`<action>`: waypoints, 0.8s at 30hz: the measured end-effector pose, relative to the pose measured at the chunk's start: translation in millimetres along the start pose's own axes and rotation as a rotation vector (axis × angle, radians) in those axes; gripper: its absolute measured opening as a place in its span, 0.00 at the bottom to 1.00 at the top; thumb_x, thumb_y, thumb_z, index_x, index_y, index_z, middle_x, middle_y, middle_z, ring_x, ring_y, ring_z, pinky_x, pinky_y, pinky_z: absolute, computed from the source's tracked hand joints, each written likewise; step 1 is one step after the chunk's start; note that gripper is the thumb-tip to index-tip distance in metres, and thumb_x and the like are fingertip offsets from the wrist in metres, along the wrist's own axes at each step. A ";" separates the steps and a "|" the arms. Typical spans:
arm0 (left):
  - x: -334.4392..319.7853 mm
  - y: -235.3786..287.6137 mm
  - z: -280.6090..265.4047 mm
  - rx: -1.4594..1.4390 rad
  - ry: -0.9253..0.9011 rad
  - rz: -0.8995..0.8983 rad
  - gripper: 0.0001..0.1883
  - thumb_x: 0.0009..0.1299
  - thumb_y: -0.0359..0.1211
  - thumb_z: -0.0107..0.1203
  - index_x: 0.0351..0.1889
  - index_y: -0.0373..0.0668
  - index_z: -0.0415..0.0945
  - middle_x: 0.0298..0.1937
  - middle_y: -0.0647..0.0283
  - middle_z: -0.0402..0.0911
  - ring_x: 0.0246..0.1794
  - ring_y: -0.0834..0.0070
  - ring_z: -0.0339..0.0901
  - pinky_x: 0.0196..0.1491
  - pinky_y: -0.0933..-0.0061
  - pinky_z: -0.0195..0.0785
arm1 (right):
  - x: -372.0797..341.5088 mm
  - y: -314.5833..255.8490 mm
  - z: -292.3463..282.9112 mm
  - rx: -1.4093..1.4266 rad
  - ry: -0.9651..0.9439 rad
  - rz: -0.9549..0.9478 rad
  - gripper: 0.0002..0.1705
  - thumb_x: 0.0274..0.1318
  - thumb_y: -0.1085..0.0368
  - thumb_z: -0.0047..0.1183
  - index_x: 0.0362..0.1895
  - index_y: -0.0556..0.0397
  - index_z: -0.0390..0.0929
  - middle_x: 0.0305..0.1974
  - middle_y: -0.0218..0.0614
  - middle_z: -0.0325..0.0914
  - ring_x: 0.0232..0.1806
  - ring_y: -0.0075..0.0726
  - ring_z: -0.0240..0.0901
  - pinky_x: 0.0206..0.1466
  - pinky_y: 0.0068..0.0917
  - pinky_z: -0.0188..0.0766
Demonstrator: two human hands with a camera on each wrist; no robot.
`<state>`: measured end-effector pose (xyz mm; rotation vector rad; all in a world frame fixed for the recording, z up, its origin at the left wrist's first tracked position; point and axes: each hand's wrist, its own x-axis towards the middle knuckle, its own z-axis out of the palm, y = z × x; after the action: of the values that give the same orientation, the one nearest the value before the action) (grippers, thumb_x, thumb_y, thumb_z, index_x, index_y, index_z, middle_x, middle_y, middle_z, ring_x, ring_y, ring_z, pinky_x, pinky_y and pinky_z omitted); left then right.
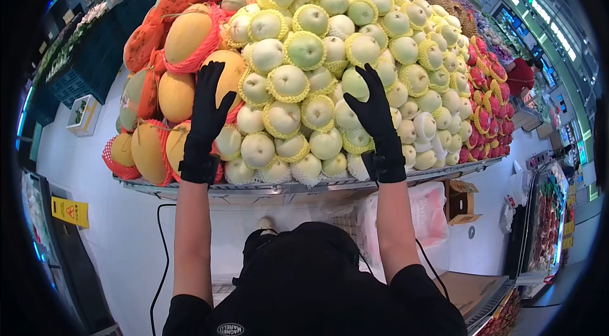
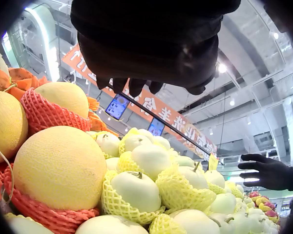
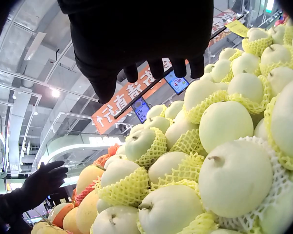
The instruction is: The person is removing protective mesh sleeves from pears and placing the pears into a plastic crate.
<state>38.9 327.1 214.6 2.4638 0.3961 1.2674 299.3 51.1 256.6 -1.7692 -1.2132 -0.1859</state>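
Observation:
Both hands wear black gloves and reach forward over a heaped fruit display. In the head view the left hand (image 1: 209,104) is over the yellow melons (image 1: 176,96), its thumb spread toward the pale melons. The right hand (image 1: 374,107) is above the pale green melons (image 1: 288,81) in yellow foam nets, fingers extended. Neither hand holds anything. The left wrist view has the left hand (image 2: 146,44) above a yellow melon (image 2: 60,168) in a red net. From the right wrist view, the right hand (image 3: 141,44) hovers over pale melons (image 3: 235,178); contact is not visible.
Orange-wrapped melons (image 1: 177,1) lie at the display's left, red dragon fruit (image 1: 488,101) at its right. The metal front edge (image 1: 292,191) runs before the person. A pink-lined bin (image 1: 431,212) and a cardboard box (image 1: 462,201) stand below. A person in red (image 1: 520,76) is at the right.

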 end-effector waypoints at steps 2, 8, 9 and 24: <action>-1.4 6.2 -6.5 0.027 0.001 -0.012 0.33 0.70 0.39 0.55 0.71 0.41 0.56 0.72 0.52 0.59 0.76 0.52 0.46 0.75 0.54 0.36 | -2.4 8.2 13.6 -0.045 0.021 -0.048 0.39 0.49 0.62 0.66 0.65 0.52 0.65 0.68 0.48 0.58 0.70 0.51 0.54 0.72 0.42 0.54; -20.5 -27.2 -8.1 -0.012 0.018 -0.007 0.31 0.69 0.37 0.56 0.69 0.41 0.61 0.70 0.50 0.62 0.75 0.51 0.50 0.75 0.53 0.40 | -7.4 0.0 36.9 -0.031 0.000 0.059 0.38 0.53 0.62 0.62 0.68 0.53 0.61 0.68 0.45 0.61 0.71 0.45 0.55 0.73 0.37 0.53; -24.0 -33.0 -11.1 -0.028 0.024 -0.019 0.30 0.69 0.36 0.57 0.68 0.41 0.62 0.70 0.50 0.63 0.74 0.51 0.51 0.74 0.53 0.42 | -8.8 -1.0 40.9 -0.021 -0.011 0.071 0.38 0.54 0.62 0.62 0.68 0.53 0.61 0.67 0.45 0.61 0.70 0.45 0.56 0.72 0.37 0.53; -44.0 -14.1 -20.5 -0.223 0.033 -0.132 0.29 0.62 0.25 0.62 0.63 0.41 0.67 0.65 0.55 0.69 0.71 0.59 0.59 0.71 0.60 0.51 | -28.5 -0.7 12.4 -0.156 0.033 0.130 0.34 0.43 0.65 0.68 0.57 0.55 0.68 0.55 0.43 0.68 0.59 0.46 0.65 0.63 0.37 0.63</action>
<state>-3.9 326.0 187.9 2.1968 0.3961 1.2280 280.1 42.1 233.8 -1.9658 -1.0803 -0.2376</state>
